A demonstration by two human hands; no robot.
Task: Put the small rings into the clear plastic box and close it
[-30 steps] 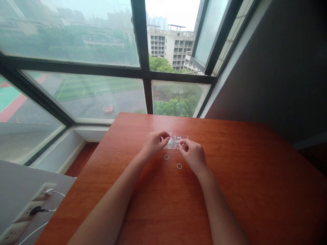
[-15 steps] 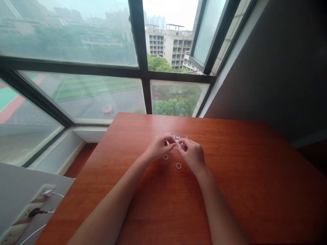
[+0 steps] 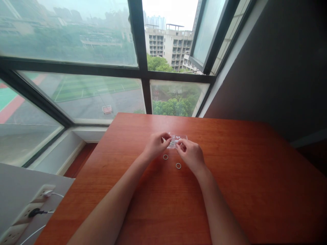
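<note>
A small clear plastic packet (image 3: 172,144) with white printing is between my hands, above the far middle of the table. My left hand (image 3: 156,146) pinches thumb and forefinger at the packet's left side. At its right side, my right hand (image 3: 192,152) has thumb and fingertips pressed together on the plastic. Parts of the packet are hidden behind the fingers, and its contents are too small to make out. Nearer to me, two thin pale rings lie flat on the wood: one ring (image 3: 164,159) below my left fingertips, the other ring (image 3: 176,167) closer in.
The brown wooden table (image 3: 163,211) stretches beyond both forearms. Its far edge meets a dark-framed window (image 3: 146,93). At lower left, a wall socket strip (image 3: 24,213) holds plugs with cables. A dark wall rises on the right.
My left fingertips have drawn a little left, away from my right ones, and more of the packet shows between them. My right hand has barely shifted. The rings lie as before.
</note>
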